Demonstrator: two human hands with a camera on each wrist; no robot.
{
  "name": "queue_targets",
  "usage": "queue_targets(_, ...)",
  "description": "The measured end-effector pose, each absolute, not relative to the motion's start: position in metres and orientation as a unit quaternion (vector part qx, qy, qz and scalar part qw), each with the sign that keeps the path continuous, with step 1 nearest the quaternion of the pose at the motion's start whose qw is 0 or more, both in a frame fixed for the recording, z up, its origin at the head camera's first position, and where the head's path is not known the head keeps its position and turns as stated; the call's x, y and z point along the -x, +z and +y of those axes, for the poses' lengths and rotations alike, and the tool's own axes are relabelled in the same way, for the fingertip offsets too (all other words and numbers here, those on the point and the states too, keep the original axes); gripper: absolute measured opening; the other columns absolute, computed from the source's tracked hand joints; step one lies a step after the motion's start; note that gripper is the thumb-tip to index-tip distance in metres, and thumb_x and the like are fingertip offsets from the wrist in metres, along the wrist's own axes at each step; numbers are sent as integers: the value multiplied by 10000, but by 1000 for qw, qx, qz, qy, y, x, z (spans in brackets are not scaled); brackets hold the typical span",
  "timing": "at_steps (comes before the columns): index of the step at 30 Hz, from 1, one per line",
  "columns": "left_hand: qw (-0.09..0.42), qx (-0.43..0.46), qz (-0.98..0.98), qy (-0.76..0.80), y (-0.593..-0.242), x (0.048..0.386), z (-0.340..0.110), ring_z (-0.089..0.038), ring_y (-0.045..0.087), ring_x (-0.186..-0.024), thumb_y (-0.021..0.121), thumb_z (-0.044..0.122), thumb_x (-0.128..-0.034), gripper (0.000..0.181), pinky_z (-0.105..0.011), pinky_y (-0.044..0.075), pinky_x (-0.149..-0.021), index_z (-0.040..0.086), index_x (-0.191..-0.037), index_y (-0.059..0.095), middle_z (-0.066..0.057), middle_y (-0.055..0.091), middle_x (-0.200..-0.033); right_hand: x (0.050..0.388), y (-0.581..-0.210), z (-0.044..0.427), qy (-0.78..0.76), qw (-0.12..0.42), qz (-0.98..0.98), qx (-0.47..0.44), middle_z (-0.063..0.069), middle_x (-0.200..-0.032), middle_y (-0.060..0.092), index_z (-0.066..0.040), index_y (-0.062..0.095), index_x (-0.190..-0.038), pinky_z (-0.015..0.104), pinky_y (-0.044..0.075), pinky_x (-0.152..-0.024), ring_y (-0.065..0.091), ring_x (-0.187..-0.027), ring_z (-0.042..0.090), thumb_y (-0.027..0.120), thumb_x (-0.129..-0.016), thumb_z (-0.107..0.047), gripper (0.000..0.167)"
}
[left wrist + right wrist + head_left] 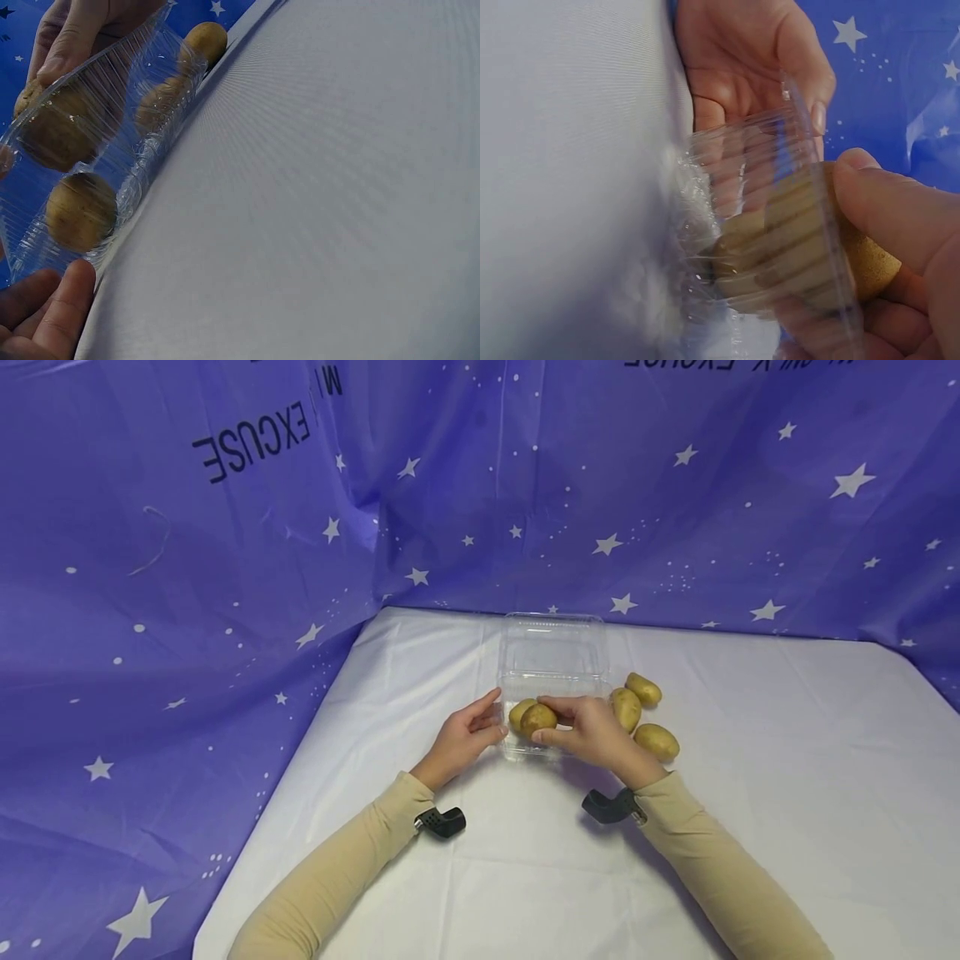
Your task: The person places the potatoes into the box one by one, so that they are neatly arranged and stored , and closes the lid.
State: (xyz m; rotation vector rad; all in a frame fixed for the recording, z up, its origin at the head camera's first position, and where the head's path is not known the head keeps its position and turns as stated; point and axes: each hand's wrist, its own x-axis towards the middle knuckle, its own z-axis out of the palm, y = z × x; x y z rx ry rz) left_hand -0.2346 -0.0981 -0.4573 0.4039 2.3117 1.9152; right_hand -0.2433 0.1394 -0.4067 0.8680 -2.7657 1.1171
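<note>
Container [551, 683]: we saw one potato [517, 716] inside.
Right hand [596, 731]: pinched a second potato [538, 722] above it.
Left hand [461, 742]: rested loosely beside it, gripping nothing.
Outside: three potatoes [657, 742] were left.

Long beige sleeves [330, 864]; curved black wrist pieces [448, 822]; small silvery fittings [639, 816]

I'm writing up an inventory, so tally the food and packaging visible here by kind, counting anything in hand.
Yellow-brown oval potatoes: 5
Clear plastic container with hinged lid: 1
Total: 6
</note>
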Motion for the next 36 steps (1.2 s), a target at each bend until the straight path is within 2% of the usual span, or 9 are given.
queue_targets(4,59,-133,762,632,-457,235,-99,-379,563,-1355,661,130,-944,679,-400,540,-1085,96,-1570,401,-241,515,-1512,243,-409,138,346,11,-894,-284,220,-1231,718,53,643,-1327,434,628,-829,730,-1045,301,822,-862,-218,567)
queue_targets(7,57,-136,762,631,-456,235,-99,-396,564,-1349,662,131,-946,683,-405,548,-1076,86,-1572,393,-250,512,-1510,244,-409,136,346,7,-892,-292,219,-1237,715,36,638,-1343,454,622,-868,727,-1064,317,813,-871,-220,564)
queue_targets(10,59,-137,761,632,-455,236,-98,-396,564,-1348,662,131,-947,683,-407,549,-1073,82,-1572,391,-245,513,-1511,244,-408,134,347,9,-889,-298,215,-1247,712,24,636,-1352,494,593,-972,695,-1163,354,808,-874,-218,563)
queue_targets(18,69,-144,756,634,-456,236,-100,-388,549,-1368,652,123,-948,700,-410,520,-1109,76,-1584,363,-247,485,-1535,241,-413,130,330,31,-892,-306,222,-1198,733,38,640,-1339,492,615,-906,732,-1066,345,805,-874,-208,551)
queue_targets(26,68,-150,758,631,-458,236,-100,-384,554,-1363,653,109,-947,708,-412,519,-1110,73,-1587,353,-245,484,-1537,239,-415,127,325,26,-896,-301,260,-1227,708,75,601,-1362,515,598,-956,700,-1132,393,787,-896,-210,578)
queue_targets(30,65,-151,760,629,-458,235,-100,-390,568,-1346,658,106,-944,709,-417,528,-1101,71,-1585,357,-239,501,-1525,240,-418,125,315,5,-903,-291,205,-1119,761,64,627,-1340,416,625,-841,744,-949,272,765,-913,-233,538)
queue_targets(32,62,-152,761,628,-457,235,-100,-390,576,-1336,663,109,-943,709,-420,532,-1096,74,-1584,361,-235,511,-1518,240,-419,124,307,-9,-908,-285,159,-1041,775,55,650,-1316,350,590,-748,695,-830,191,747,-926,-243,500)
queue_targets(34,63,-150,761,628,-457,234,-99,-383,579,-1335,668,111,-943,709,-422,529,-1099,85,-1584,365,-226,515,-1518,240,-419,124,299,-15,-912,-280,132,-1011,776,38,673,-1294,315,541,-711,642,-786,156,736,-934,-256,469)
queue_targets(36,65,-149,762,626,-457,235,-100,-374,576,-1342,668,112,-947,706,-426,525,-1103,97,-1585,368,-217,516,-1522,240,-419,123,296,-15,-913,-280,132,-1015,779,30,683,-1284,320,543,-714,642,-788,156,728,-939,-257,451)
